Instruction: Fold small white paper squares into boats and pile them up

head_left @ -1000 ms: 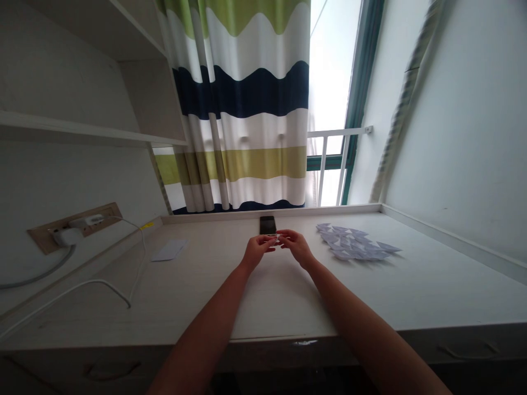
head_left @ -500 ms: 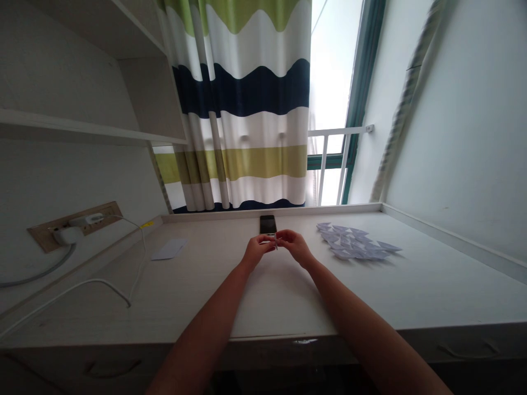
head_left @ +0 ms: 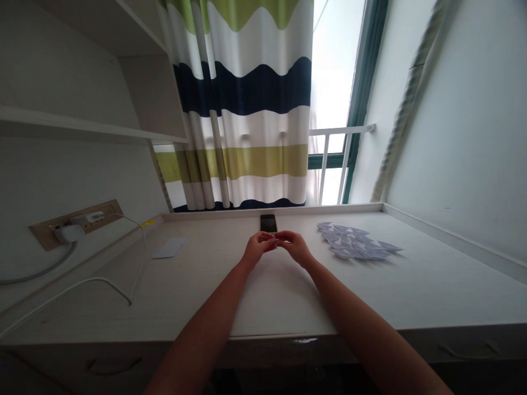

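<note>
Both my hands meet over the middle of the white desk, fingertips close together around a small folded piece of paper [head_left: 275, 240]. My left hand [head_left: 257, 246] pinches it from the left, and my right hand [head_left: 295, 246] pinches it from the right. Most of the paper is hidden by the fingers. Just beyond the hands a dark phone [head_left: 268, 223] lies flat. To the right of my right hand, several folded paper pieces [head_left: 354, 241] with pointed ends lie in a spread group. A flat stack of white paper [head_left: 170, 248] rests on the left side.
A white cable [head_left: 107, 281] runs over the desk's left side from plugs in a wall socket [head_left: 76, 225]. A low raised edge [head_left: 230, 212] borders the desk at the back, before a striped curtain [head_left: 247, 131]. Shelves [head_left: 90, 127] overhang the left.
The fingers have shifted very slightly around the small paper, which now shows at a slightly different angle. The view has tilted a little; the things on the desk lie as before.
</note>
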`<action>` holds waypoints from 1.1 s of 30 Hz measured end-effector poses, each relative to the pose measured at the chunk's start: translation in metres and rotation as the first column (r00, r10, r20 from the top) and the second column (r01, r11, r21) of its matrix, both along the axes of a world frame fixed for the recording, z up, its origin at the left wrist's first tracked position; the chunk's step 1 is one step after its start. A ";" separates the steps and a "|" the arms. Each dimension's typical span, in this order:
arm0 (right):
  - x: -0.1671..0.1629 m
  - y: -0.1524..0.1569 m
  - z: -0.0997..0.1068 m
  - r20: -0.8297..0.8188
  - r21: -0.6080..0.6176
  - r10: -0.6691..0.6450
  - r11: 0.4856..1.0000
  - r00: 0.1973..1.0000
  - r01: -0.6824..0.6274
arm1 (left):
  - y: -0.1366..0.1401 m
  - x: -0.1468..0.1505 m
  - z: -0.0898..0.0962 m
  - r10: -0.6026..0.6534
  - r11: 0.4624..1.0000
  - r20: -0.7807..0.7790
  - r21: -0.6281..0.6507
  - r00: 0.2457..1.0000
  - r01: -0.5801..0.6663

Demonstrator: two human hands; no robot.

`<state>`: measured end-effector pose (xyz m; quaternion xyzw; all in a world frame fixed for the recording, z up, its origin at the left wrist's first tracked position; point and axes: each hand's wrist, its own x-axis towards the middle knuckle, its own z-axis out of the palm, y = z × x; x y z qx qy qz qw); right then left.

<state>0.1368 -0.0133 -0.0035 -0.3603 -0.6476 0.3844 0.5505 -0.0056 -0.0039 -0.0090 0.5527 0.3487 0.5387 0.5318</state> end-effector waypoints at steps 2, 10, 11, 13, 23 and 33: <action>0.000 -0.001 0.001 0.006 0.002 -0.010 1.000 1.000 0.010 | 0.000 0.000 0.000 -0.016 1.000 -0.005 0.019 1.000 0.016; 0.001 -0.001 0.002 0.053 0.012 -0.060 0.998 0.997 0.059 | -0.002 0.000 0.001 -0.013 0.996 -0.047 0.093 0.999 0.018; 0.001 -0.001 0.001 0.054 0.006 -0.069 0.998 0.996 0.069 | -0.002 0.001 0.001 -0.006 0.995 -0.050 0.096 0.999 0.011; 0.001 0.000 0.001 0.048 -0.010 -0.090 0.996 0.995 0.091 | -0.002 0.001 0.002 0.011 0.995 -0.048 0.099 0.999 -0.006; 0.002 0.003 -0.001 -0.042 -0.100 -0.049 0.994 0.998 0.045 | -0.004 0.000 0.006 0.026 0.993 -0.081 0.113 0.996 -0.017; 0.003 0.008 -0.006 -0.077 -0.068 -0.039 0.997 0.996 0.033 | -0.002 0.002 0.005 0.105 0.987 -0.078 0.128 0.991 -0.094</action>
